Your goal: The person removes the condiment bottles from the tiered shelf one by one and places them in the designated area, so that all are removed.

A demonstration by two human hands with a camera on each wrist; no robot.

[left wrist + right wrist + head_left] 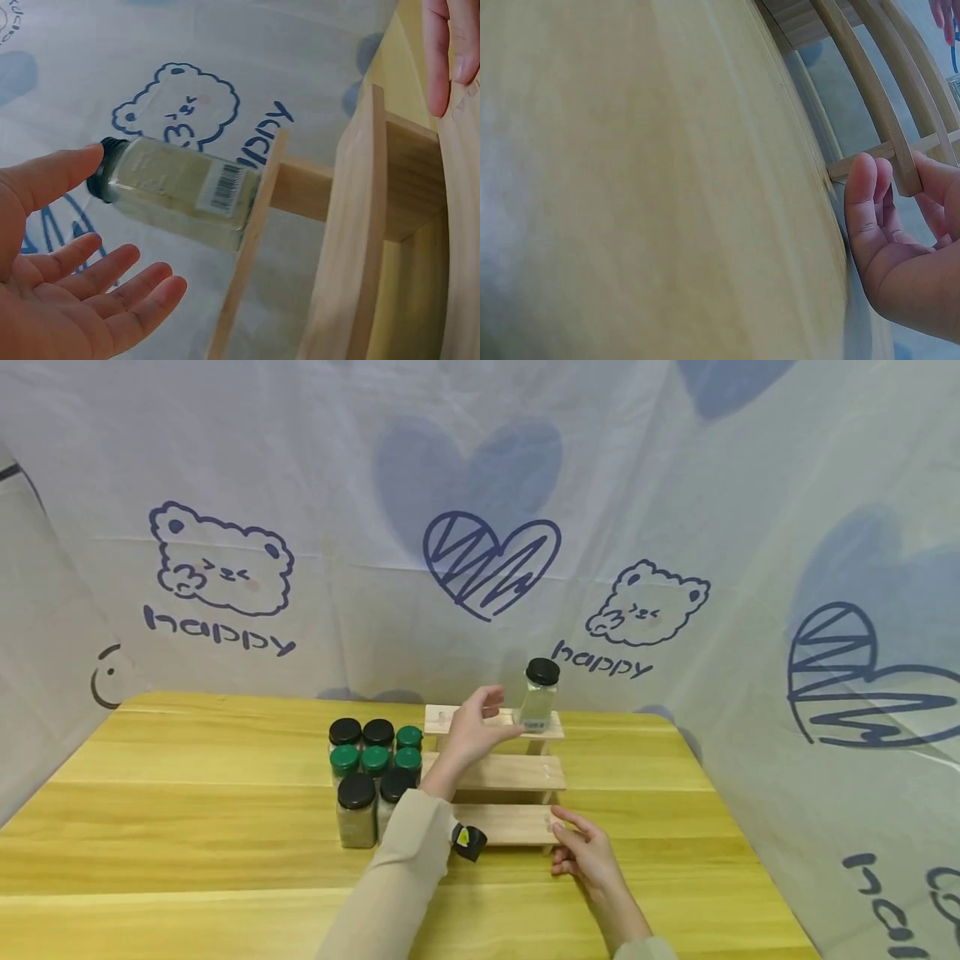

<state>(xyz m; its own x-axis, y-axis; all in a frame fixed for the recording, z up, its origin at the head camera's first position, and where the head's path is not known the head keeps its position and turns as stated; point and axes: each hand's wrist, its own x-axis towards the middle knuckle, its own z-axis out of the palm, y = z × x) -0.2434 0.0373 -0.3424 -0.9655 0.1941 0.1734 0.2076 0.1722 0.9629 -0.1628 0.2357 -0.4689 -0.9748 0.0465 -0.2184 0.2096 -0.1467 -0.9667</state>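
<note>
A three-step wooden shelf rack (510,771) stands on the table. At the right end of its top step is an upright square clear jar (537,697) with a black lid and pale contents. Just left of that jar, my left hand (474,727) has its fingers spread and grips nothing. The left wrist view shows a barcode label low on the jar (172,187), and the thumb overlaps its lid there. My right hand (588,856) holds the right end of the lowest step; in the right wrist view, thumb and fingers (862,184) lie on either side of the board.
Left of the rack, several jars with black lids (356,791) and green lids (375,760) stand in close rows. My left forearm passes in front of some of them and the rack's left end. Behind the wooden table (187,852) hangs a printed cloth (337,485).
</note>
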